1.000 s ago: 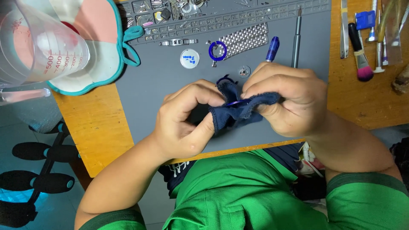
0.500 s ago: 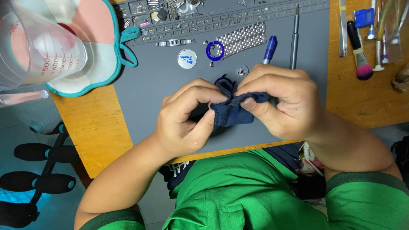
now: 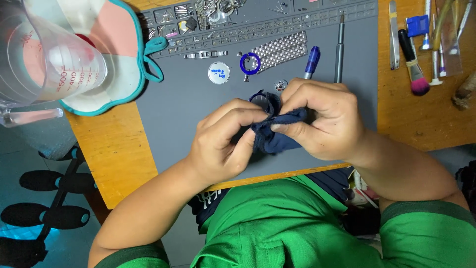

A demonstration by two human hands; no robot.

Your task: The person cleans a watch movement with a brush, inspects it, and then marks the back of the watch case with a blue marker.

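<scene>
Left hand (image 3: 223,141): I see it pinching the cloth (image 3: 271,136).
Right hand (image 3: 320,119): clamped on the cloth too.
Cloth: over the mat's (image 3: 183,114) front edge.
Jug (image 3: 44,59): table's left corner; contents unclear.

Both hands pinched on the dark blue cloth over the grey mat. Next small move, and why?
Probably one more short rub. The left hand and right hand pinch the dark blue cloth from both sides above the grey mat; a dark rounded part only peeks out, mostly wrapped.
</scene>
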